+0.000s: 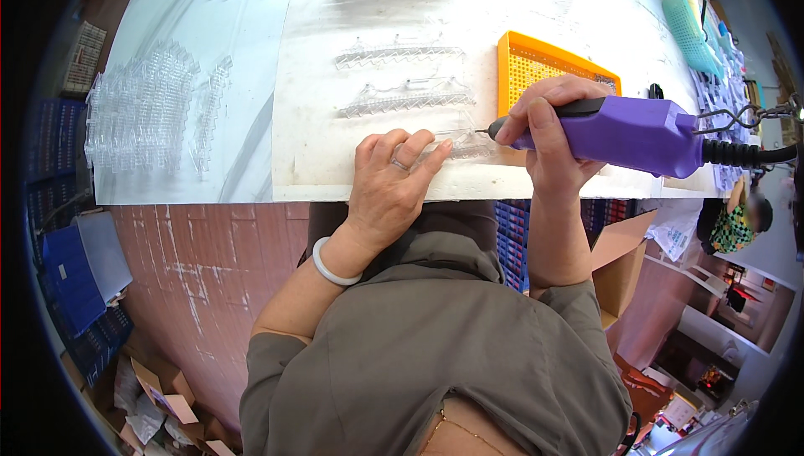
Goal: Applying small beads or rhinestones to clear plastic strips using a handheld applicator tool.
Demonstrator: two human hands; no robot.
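Note:
My right hand [548, 142] is wrapped round a purple electric screwdriver [645, 131] with a black nose, held nearly level. Its thin bit points left toward my left hand [394, 184], whose fingers are bent and pressed onto a clear plastic strip [473, 150] near the table's front edge. The fingers partly cover this strip, and I cannot tell whether the bit touches it. Just beyond lie two similar clear zigzag strips, a nearer strip [406, 103] and a farther strip [400, 56], with thin pieces along their upper edges.
An orange perforated tray [505, 71] with small metal parts stands behind my right hand. Clear strips [142, 113] are piled at the left of the white table [310, 138]. A black cable [766, 154] trails right from the screwdriver. A teal basket [687, 25] sits far right.

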